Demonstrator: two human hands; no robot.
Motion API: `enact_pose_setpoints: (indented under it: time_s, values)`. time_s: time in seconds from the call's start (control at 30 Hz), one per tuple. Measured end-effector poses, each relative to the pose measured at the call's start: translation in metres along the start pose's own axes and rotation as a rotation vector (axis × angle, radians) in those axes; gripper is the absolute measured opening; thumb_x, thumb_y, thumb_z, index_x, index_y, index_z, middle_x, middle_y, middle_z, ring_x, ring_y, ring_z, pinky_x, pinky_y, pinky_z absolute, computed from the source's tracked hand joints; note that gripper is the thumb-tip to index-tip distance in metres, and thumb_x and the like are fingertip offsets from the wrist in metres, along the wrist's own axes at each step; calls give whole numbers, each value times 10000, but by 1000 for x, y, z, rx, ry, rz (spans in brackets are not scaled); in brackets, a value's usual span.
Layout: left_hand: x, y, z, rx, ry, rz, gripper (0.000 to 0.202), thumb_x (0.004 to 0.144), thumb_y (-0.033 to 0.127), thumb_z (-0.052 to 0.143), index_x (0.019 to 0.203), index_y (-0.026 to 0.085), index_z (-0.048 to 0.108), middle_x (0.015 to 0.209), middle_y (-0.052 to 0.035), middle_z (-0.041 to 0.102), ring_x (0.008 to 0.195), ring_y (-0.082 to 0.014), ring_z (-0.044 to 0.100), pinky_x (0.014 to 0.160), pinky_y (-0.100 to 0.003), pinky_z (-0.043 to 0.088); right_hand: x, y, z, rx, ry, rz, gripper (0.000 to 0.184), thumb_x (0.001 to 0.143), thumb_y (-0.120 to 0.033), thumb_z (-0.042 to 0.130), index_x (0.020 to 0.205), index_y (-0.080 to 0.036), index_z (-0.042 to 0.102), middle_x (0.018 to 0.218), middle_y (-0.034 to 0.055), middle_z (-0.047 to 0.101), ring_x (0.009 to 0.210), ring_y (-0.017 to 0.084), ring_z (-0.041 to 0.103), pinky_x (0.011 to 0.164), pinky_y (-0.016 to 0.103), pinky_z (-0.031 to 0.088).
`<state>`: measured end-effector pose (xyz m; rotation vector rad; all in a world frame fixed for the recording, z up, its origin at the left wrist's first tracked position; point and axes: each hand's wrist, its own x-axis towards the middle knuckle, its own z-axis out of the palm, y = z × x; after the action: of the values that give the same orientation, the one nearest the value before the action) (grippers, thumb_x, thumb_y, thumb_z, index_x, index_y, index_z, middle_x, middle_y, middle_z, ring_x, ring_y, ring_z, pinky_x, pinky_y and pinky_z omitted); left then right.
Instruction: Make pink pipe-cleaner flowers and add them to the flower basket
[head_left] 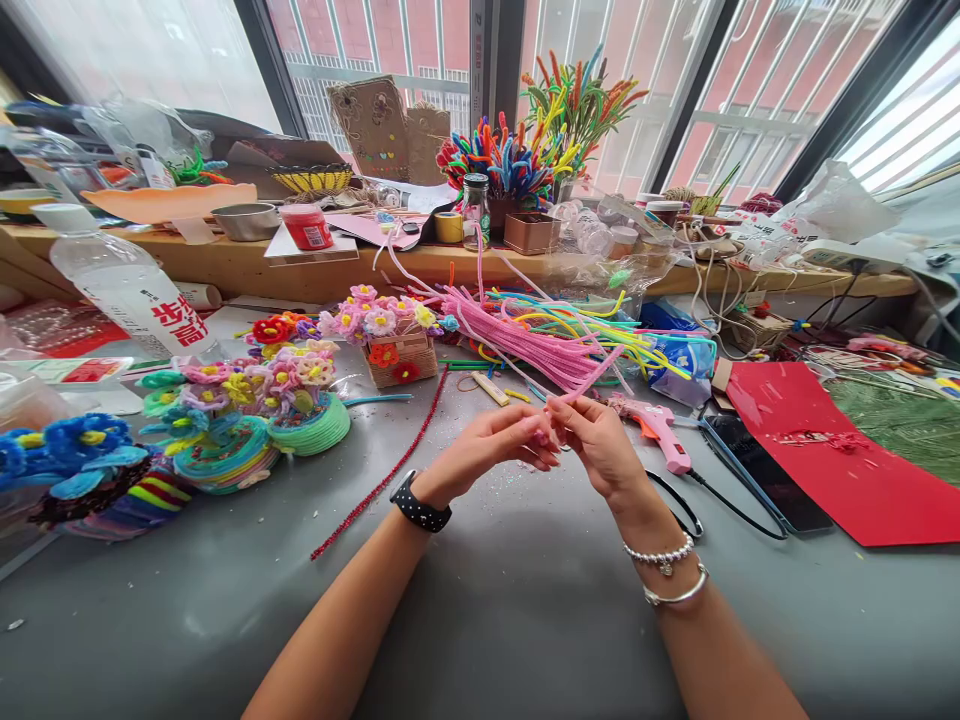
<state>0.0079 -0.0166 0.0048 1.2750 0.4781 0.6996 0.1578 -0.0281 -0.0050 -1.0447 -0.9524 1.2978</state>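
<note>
In the middle of the table my left hand (499,442) and my right hand (600,445) meet at the fingertips. A pink pipe cleaner (600,375) runs up and to the right from between them. My right thumb and fingers pinch it. Curled inward, my left fingers close on its pink lower end, which they partly hide. Just behind my hands lies a thick bundle of pink pipe cleaners (517,335), with yellow and other coloured ones around it. A pink glue gun (660,435) rests to the right of my right hand.
A red glittery pipe cleaner (379,490) lies left of my hands. Farther left stand pipe-cleaner flower pots (225,450), a flower basket (401,355) and a plastic bottle (139,285). On the right are a phone (765,475) and a red sheet (847,470). Behind runs a cluttered wooden ledge (420,265).
</note>
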Motion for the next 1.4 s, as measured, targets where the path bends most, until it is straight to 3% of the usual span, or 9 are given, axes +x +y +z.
enact_pose_setpoints:
  time_s: [0.1,0.2,0.33,0.5,0.6,0.73,1.07,1.27,1.4]
  values:
    - [3,-2,-1,115,141,56,190,720,315,588,781,145,532,740,-9,566,703,-117,567,680,-258,447,-1,-2,-1,-47,70,-88,204,571,-311,709,617,-149,594,507,-53,510,448,48,384,453,209,298]
    - [6,-4,-4,155,295,140,253,686,288,623,884,163,528,806,-7,558,728,-113,561,684,-253,451,-4,-4,0,-131,91,-191,185,590,-303,701,613,-152,596,528,-39,530,463,59,415,452,210,316]
    - [6,-5,-7,111,378,204,256,671,254,638,883,164,527,804,-7,566,736,-113,567,708,-261,459,-9,-6,1,-232,105,-289,166,626,-308,677,636,-158,607,556,-24,554,489,73,450,466,216,348]
    - [5,-2,-4,7,397,168,231,672,247,638,868,170,543,787,1,572,712,-105,574,669,-239,450,-8,-6,0,-218,107,-298,159,650,-311,656,644,-159,608,559,-16,579,480,73,463,467,215,368]
    - [6,-1,-4,-60,432,150,323,646,243,663,942,184,547,797,2,577,731,-99,563,690,-236,442,-8,-6,2,-259,100,-293,158,657,-315,648,663,-159,617,591,-6,603,496,77,482,477,213,383]
    - [6,-1,-6,-115,404,115,263,665,292,643,884,154,597,829,-19,592,756,-105,558,757,-263,426,-12,-5,4,-371,91,-369,151,667,-309,640,702,-163,631,622,0,617,526,85,496,492,213,390]
    - [3,-1,-14,-49,391,75,232,653,267,652,848,141,639,838,-37,622,804,-138,569,812,-290,399,-6,-4,-3,-306,171,-388,218,693,-376,602,651,-164,636,584,7,620,481,90,501,470,229,397]
    - [2,1,-17,26,395,57,226,656,279,645,832,138,640,861,-46,627,797,-133,565,786,-270,404,-1,-6,-10,-327,31,-297,206,678,-370,622,698,-167,655,641,25,641,497,97,505,476,233,393]
    - [1,2,-16,105,306,-14,219,654,286,649,817,140,642,791,-37,629,756,-125,561,738,-256,412,-1,-6,-12,-294,59,-308,200,683,-360,620,656,-163,641,591,13,619,485,88,477,473,227,379]
